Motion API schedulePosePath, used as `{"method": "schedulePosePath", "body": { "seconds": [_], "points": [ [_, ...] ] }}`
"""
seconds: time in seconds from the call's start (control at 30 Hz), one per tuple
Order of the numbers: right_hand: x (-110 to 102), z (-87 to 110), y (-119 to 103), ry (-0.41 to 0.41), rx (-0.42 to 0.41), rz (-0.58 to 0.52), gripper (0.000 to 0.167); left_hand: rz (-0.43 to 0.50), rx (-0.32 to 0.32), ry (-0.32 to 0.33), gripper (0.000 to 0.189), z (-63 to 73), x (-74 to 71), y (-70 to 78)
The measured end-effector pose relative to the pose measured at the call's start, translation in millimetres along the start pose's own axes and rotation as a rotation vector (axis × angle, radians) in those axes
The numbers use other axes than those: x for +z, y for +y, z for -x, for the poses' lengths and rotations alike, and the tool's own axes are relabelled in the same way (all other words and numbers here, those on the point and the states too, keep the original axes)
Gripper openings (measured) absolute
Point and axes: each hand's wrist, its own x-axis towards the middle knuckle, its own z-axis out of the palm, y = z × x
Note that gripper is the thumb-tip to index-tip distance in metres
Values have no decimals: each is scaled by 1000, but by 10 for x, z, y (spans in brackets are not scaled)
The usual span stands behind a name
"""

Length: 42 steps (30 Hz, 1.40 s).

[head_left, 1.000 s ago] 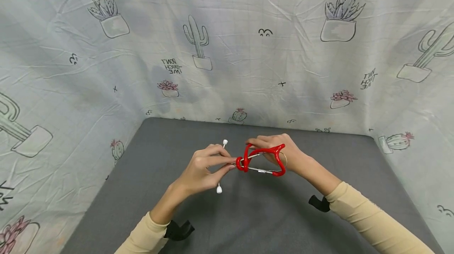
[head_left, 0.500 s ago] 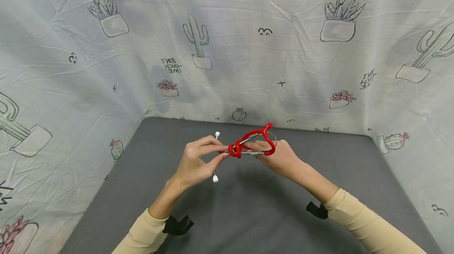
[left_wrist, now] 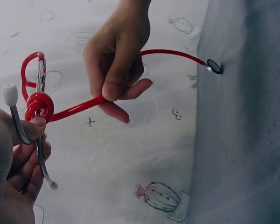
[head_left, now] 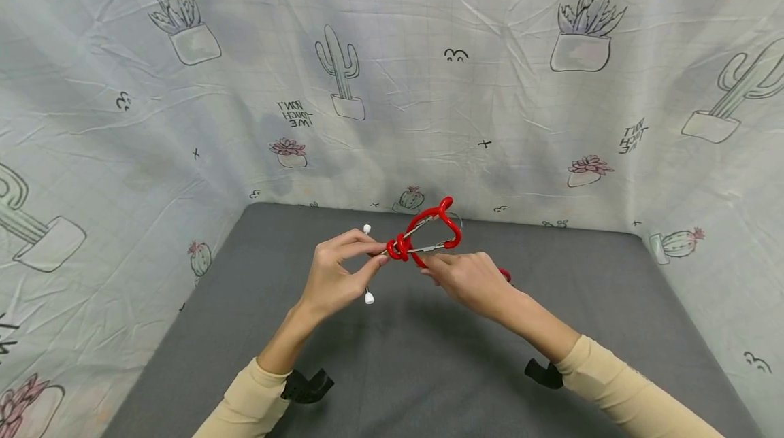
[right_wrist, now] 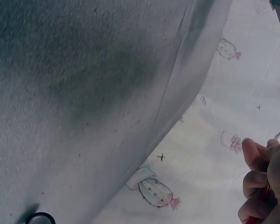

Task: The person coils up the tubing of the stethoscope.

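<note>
A stethoscope (head_left: 398, 247) with red tubing is held above the table, its tube wound and looped around the metal ear tubes. My left hand (head_left: 337, 275) pinches the ear tubes just beside the red coils. White ear tips (left_wrist: 10, 94) stick out on either side of that hand. To the right, my right hand (head_left: 474, 281) grips the red tube (left_wrist: 79, 108) a short way from the coils, as the left wrist view shows. Beyond it the tube runs on to the black-rimmed chest piece (left_wrist: 214, 66). In the right wrist view only the right hand's fingers (right_wrist: 256, 186) show at the edge.
Grey cloth covers the table (head_left: 380, 370). A pale curtain (head_left: 404, 84) printed with cacti and potted plants encloses the back and sides. Black straps (head_left: 308, 387) hang at both wrists.
Both hands and the stethoscope have shifted left and slightly away. My right hand has come from behind the red loop to its near side and now holds the tube there.
</note>
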Motion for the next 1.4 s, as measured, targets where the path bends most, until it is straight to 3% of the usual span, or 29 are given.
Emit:
{"method": "schedulePosePath", "body": {
  "seconds": [0.4,0.7,1.1,1.4],
  "points": [
    [-57,11,-203,-37,11,-19,22,-53,-136,33,13,11,30,-112],
    [-79,9,-305,-66,55,-99,26,-78,-241,33,9,0,48,-103],
    [-103,53,-399,-158,148,-208,11,-111,-300,17,8,4,32,-160],
    [-148,136,-429,-135,137,-198,17,-103,-360,12,6,14,-6,-238]
  ]
}}
